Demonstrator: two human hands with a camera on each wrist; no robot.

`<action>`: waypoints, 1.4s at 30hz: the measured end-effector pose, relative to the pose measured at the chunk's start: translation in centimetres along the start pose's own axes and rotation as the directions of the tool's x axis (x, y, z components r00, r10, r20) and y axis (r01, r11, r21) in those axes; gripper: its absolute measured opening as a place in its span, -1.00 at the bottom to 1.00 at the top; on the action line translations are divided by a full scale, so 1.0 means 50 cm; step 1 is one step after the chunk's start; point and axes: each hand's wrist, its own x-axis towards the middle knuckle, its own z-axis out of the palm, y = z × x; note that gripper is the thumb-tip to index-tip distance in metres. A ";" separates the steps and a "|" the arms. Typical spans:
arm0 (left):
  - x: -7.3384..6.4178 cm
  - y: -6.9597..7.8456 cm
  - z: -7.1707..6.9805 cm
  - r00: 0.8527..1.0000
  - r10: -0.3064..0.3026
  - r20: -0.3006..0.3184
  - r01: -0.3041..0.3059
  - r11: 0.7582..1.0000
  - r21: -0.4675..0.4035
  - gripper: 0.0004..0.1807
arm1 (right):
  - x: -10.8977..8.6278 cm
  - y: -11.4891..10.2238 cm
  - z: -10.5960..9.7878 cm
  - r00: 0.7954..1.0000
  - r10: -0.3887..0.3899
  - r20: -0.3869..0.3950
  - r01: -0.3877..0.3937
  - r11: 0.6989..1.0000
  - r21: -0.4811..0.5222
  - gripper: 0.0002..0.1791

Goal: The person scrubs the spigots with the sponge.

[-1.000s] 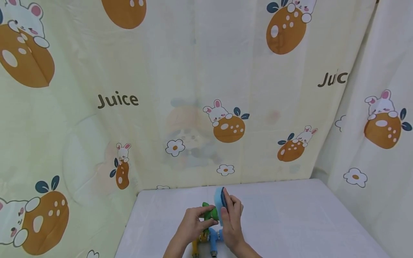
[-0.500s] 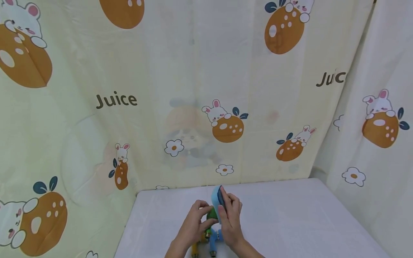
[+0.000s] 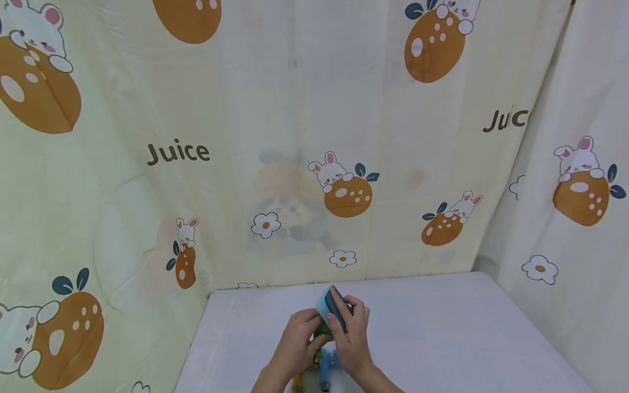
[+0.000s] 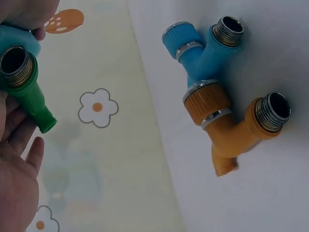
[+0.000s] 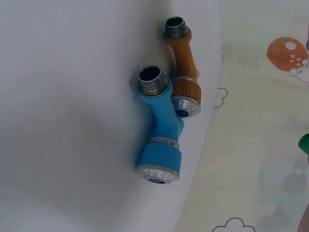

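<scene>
My left hand (image 3: pixel 295 341) holds a green tap (image 4: pixel 36 104) with a threaded metal inlet, raised above the table. Against its upper part my right hand (image 3: pixel 355 341) presses a two-tone blue sponge (image 3: pixel 322 307), gripped between thumb and fingers. The sponge leans to the left and hides much of the tap in the head view. Below the hands lie a blue tap (image 5: pixel 166 116) and an orange-yellow tap (image 4: pixel 224 133), side by side and touching or nearly so. In the right wrist view, only a sliver of the green tap (image 5: pixel 303 143) appears at the right edge.
A white table (image 3: pixel 442 333) extends around both hands. Behind it hangs a cream curtain (image 3: pixel 275 109) printed with rabbits and oranges, meeting the table's far edge. Another curtain panel (image 3: pixel 580 284) borders the right side.
The sponge has tilted to the left and slid over the top of the green tap, covering more of it. The two taps on the table stay put.
</scene>
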 end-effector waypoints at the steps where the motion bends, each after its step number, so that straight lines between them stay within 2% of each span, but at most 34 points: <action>1: 0.000 0.002 -0.001 1.000 -0.005 0.010 0.005 1.000 0.013 -0.66 | 0.000 0.000 0.000 1.000 0.005 -0.004 -0.005 1.000 0.001 -0.42; 4: 0.001 0.008 -0.004 1.000 0.001 0.023 -0.002 0.999 0.054 -0.65 | 0.000 -0.001 -0.002 1.000 0.024 -0.014 -0.024 1.000 -0.002 -0.43; 8: 0.004 0.011 -0.002 0.999 0.053 0.009 -0.053 0.993 0.106 -0.64 | 0.006 0.001 -0.005 0.997 0.072 -0.012 -0.072 0.997 -0.001 -0.45; 13: 0.006 0.015 0.004 0.995 0.104 -0.009 -0.102 0.986 0.129 -0.64 | 0.018 0.013 -0.009 0.988 0.157 -0.002 -0.157 0.987 0.012 -0.49; 17: 0.003 0.022 0.006 0.993 0.122 -0.004 -0.120 0.984 0.130 -0.67 | 0.025 0.024 -0.012 0.970 0.243 0.026 -0.243 0.969 0.038 -0.47; 20: 0.000 0.024 0.007 0.992 0.122 -0.001 -0.122 0.987 0.106 -0.67 | 0.029 0.030 -0.015 0.940 0.332 0.079 -0.338 0.938 0.073 -0.43; 23: -0.002 0.020 0.008 0.998 0.065 0.003 -0.065 0.998 0.023 -0.67 | 0.033 0.036 -0.019 0.902 0.412 0.130 -0.426 0.898 0.113 -0.35; 25: -0.003 0.016 0.007 1.000 -0.020 0.003 0.020 0.998 -0.059 -0.66 | 0.032 0.037 -0.020 0.885 0.444 0.139 -0.461 0.876 0.139 -0.31; 26: -0.003 0.014 0.005 0.998 -0.070 0.002 0.070 0.992 -0.104 -0.66 | 0.030 0.037 -0.020 0.884 0.445 0.141 -0.463 0.873 0.150 -0.31; 28: -0.003 0.011 0.001 0.984 -0.177 -0.003 0.173 0.965 -0.196 -0.67 | 0.024 0.032 -0.020 0.898 0.420 0.134 -0.438 0.883 0.168 -0.34; 29: -0.003 0.010 -0.002 0.975 -0.221 -0.008 0.212 0.947 -0.243 -0.67 | 0.020 0.029 -0.019 0.911 0.394 0.126 -0.411 0.895 0.174 -0.37; 33: -0.001 0.007 -0.010 0.945 -0.326 -0.014 0.294 0.869 -0.398 -0.64 | 0.000 0.015 -0.011 0.958 0.270 0.099 -0.285 0.936 0.207 -0.47; 35: 0.000 0.007 -0.011 0.936 -0.352 -0.001 0.313 0.834 -0.454 -0.58 | -0.010 0.011 -0.004 0.972 0.216 0.094 -0.231 0.952 0.202 -0.47; 37: 0.001 0.008 -0.010 0.933 -0.358 0.024 0.320 0.801 -0.505 -0.51 | -0.017 0.006 0.002 0.978 0.180 0.101 -0.196 0.962 0.190 -0.46; 40: 0.000 0.010 -0.008 0.935 -0.344 0.086 0.326 0.738 -0.591 -0.45 | -0.022 0.001 0.007 0.979 0.161 0.121 -0.181 0.969 0.171 -0.44; 42: -0.001 0.011 -0.009 0.938 -0.327 0.111 0.320 0.704 -0.634 -0.47 | -0.021 -0.001 0.009 0.977 0.171 0.126 -0.191 0.968 0.165 -0.44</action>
